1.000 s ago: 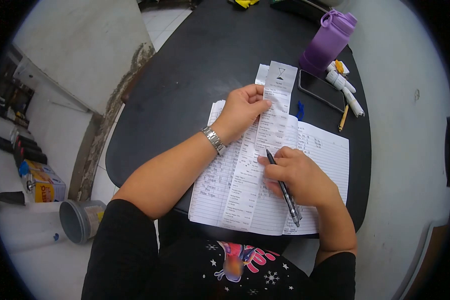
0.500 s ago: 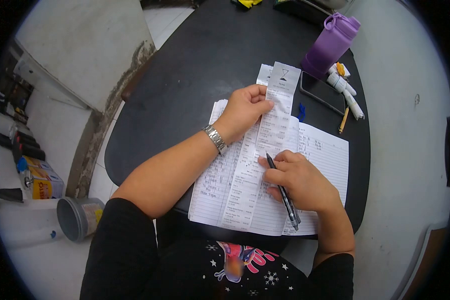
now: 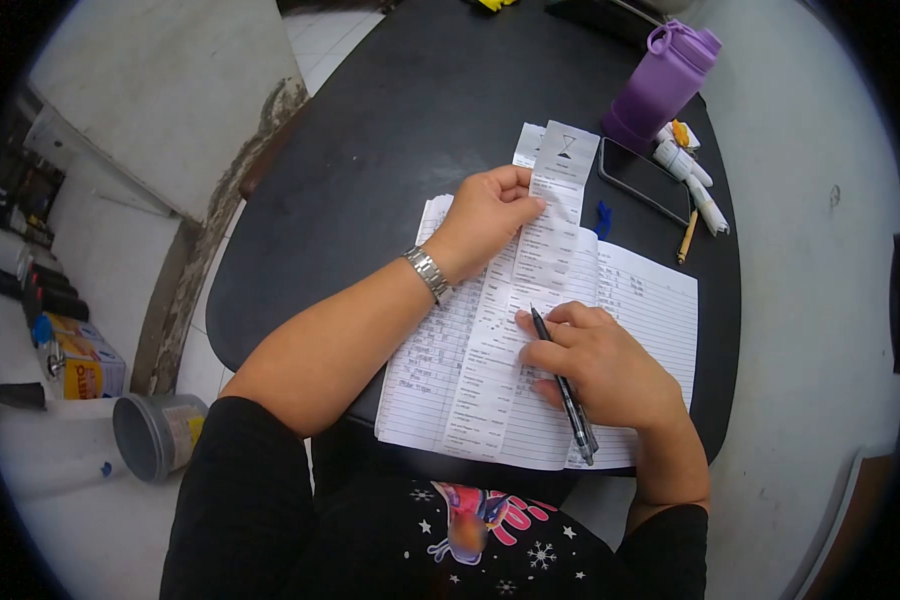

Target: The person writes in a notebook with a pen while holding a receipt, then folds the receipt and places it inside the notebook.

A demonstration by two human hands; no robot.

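head view: receipt [image 3: 550,245] lies lengthwise over the middle of the open notebook [image 3: 660,345], printed side up. its top end, with an hourglass mark, runs past the notebook's far edge; its low end stops near the notebook's near edge. paper overlaps along the strip; cannot tell whether it is one length folded or two.

step in hand looks like reading down the printed lines. to do it well, you'd want the strip flat and lightly taut, the left pinch soft so thin paper doesn't crease, and a fingertip marking one line at a time. mind the pen tip: it sits close to the print and could leave a stray mark. overlapped layers may slide, so check which one you are reading.

fingers: your left hand [image 3: 490,220], at the notebook's far edge, pinches the receipt's left margin, thumb on top, fingers curled at the edge and partly hidden behind it. your right hand [image 3: 610,360], over the notebook's right page, has its fingers bent round the pen [image 3: 570,400], tip pointing away from you; a fingertip reaches the receipt's right side.

farther out, beyond the notebook's far right corner: phone [image 3: 645,182], then purple bottle [image 3: 660,90], both on the black table [image 3: 370,150].
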